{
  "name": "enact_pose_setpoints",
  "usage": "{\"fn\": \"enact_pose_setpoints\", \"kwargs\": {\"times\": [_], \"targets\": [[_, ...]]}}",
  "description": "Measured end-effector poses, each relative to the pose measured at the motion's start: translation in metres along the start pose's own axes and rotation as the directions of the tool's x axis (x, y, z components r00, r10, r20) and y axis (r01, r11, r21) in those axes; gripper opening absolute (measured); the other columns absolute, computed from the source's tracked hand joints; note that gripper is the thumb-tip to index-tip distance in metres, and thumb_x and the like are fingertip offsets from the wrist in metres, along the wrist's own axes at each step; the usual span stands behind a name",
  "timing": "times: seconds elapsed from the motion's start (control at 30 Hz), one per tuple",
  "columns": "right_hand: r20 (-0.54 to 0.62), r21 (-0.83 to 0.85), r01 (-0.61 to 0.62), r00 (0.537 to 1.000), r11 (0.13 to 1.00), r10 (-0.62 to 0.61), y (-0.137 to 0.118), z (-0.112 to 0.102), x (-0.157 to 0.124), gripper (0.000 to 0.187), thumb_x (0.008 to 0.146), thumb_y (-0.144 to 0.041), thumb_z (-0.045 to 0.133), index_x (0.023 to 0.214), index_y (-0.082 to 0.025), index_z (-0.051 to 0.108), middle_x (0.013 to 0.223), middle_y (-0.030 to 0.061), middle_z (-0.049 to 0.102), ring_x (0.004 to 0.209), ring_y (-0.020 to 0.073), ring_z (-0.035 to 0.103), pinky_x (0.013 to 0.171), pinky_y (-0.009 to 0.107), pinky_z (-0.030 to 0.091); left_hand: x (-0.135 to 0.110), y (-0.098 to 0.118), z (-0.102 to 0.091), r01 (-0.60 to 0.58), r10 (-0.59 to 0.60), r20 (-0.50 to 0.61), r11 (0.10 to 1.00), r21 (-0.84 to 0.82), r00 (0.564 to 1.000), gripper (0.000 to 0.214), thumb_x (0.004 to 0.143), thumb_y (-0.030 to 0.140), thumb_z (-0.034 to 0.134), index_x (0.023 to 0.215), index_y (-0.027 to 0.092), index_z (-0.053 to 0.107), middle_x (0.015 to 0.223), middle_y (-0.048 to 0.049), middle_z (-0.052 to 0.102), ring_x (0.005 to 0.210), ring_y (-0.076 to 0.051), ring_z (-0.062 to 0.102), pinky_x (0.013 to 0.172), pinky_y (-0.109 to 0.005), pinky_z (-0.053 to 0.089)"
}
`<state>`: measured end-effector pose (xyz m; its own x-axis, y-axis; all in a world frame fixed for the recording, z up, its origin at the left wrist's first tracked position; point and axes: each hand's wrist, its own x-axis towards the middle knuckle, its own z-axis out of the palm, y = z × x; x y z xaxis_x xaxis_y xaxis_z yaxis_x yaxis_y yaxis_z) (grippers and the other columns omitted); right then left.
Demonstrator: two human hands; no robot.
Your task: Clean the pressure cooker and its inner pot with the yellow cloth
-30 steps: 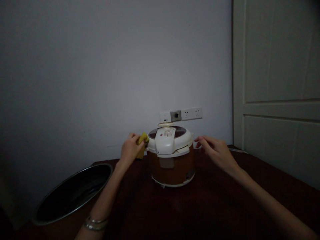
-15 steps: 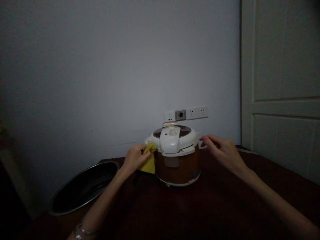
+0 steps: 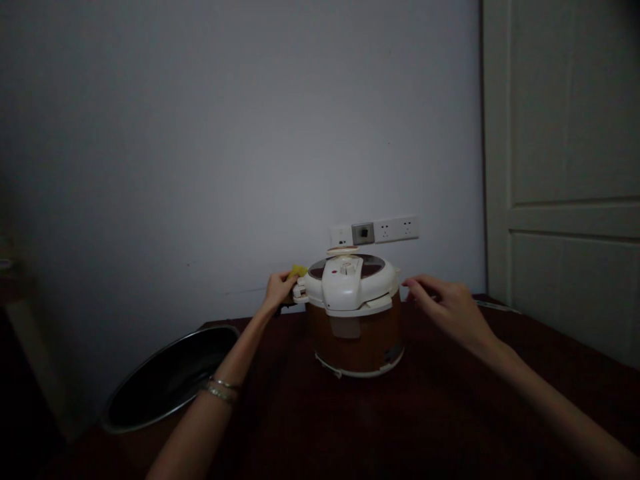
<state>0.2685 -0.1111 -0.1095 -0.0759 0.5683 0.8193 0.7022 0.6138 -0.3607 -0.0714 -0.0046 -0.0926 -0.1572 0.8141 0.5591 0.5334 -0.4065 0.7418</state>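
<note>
An electric pressure cooker [image 3: 353, 333] with a brown body and a white lid [image 3: 343, 290] stands upright on the dark red table, its lid on. My left hand [image 3: 280, 290] is at the cooker's far left side, fingers closed on a yellow cloth [image 3: 299, 270]. Only a small part of that cloth shows; the rest is hidden behind the hand and the lid's side handle. To the right of the lid, my right hand [image 3: 447, 307] hovers with bent fingers a little apart, holding nothing that I can see. Its fingertips are close to the lid's right edge.
A dark inner pot [image 3: 125, 427] with a shiny rim sits at the left of the table [image 3: 370, 427], by my left forearm. Behind the cooker, a row of sockets [image 3: 395, 229] is fixed to the wall [image 3: 240, 133]. A pale panelled door [image 3: 570, 200] stands at the right.
My left hand has moved with the yellow cloth from the cooker's front left round to its far left side. The right hand stays beside the lid, nearly still. The view has shifted slightly.
</note>
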Motion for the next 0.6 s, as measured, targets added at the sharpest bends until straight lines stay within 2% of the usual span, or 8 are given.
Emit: {"fn": "enact_pose_setpoints", "kwargs": {"times": [0.13, 0.23, 0.37, 0.5, 0.6], "targets": [[0.013, -0.032, -0.002, 1.000, 0.999, 0.003, 0.006, 0.002, 0.000, 0.036, 0.091, -0.042, 0.040, 0.081, -0.019, 0.065, 0.072, 0.0053, 0.069, 0.061, 0.0184, 0.063, 0.059, 0.028, 0.044, -0.014, -0.003, -0.004, -0.012, 0.010, -0.028, 0.998, -0.058, 1.000, 0.018, 0.071, 0.020, 0.062, 0.084, 0.015, 0.073, 0.078, -0.0021, 0.073, 0.071, -0.017, 0.064, 0.064, -0.023, 0.046], [0.016, -0.024, -0.011, 1.000, 1.000, 0.012, 0.009, 0.002, 0.000, 0.035, 0.091, -0.042, 0.041, 0.084, -0.019, 0.066, 0.072, 0.0055, 0.069, 0.061, 0.0180, 0.063, 0.060, 0.028, 0.044, -0.025, -0.001, -0.008, -0.033, 0.030, -0.052, 0.998, -0.053, 0.998, 0.020, 0.071, 0.024, 0.063, 0.086, 0.016, 0.073, 0.080, -0.0021, 0.073, 0.074, -0.018, 0.064, 0.063, -0.023, 0.045], [0.014, -0.032, -0.017, 1.000, 0.999, 0.017, 0.008, 0.002, 0.000, 0.035, 0.091, -0.042, 0.041, 0.083, -0.019, 0.066, 0.071, 0.0051, 0.068, 0.061, 0.0182, 0.063, 0.060, 0.028, 0.044, -0.043, 0.013, -0.012, -0.130, 0.139, -0.048, 0.977, 0.169, 0.989, 0.025, 0.074, 0.023, 0.056, 0.089, 0.014, 0.074, 0.078, -0.0047, 0.072, 0.068, -0.018, 0.062, 0.060, -0.024, 0.042], [0.018, -0.086, -0.009, 1.000, 0.996, 0.011, 0.004, 0.004, -0.001, 0.035, 0.090, -0.042, 0.041, 0.085, -0.018, 0.066, 0.070, 0.0057, 0.069, 0.059, 0.0189, 0.063, 0.059, 0.028, 0.042, -0.065, 0.035, -0.018, -0.191, 0.179, 0.067, 0.906, 0.377, 0.982, 0.028, 0.073, 0.016, 0.049, 0.088, 0.013, 0.073, 0.074, -0.0046, 0.070, 0.064, -0.016, 0.058, 0.060, -0.023, 0.040], [0.027, -0.156, 0.011, 1.000, 0.988, -0.007, 0.000, 0.005, -0.002, 0.035, 0.090, -0.042, 0.041, 0.083, -0.019, 0.066, 0.070, 0.0058, 0.069, 0.057, 0.0196, 0.063, 0.057, 0.029, 0.040, -0.080, 0.050, -0.020, -0.230, 0.137, 0.261, 0.900, 0.370, 0.956, 0.027, 0.074, 0.019, 0.048, 0.084, 0.013, 0.072, 0.069, -0.0025, 0.067, 0.061, -0.015, 0.056, 0.057, -0.023, 0.038]]}}
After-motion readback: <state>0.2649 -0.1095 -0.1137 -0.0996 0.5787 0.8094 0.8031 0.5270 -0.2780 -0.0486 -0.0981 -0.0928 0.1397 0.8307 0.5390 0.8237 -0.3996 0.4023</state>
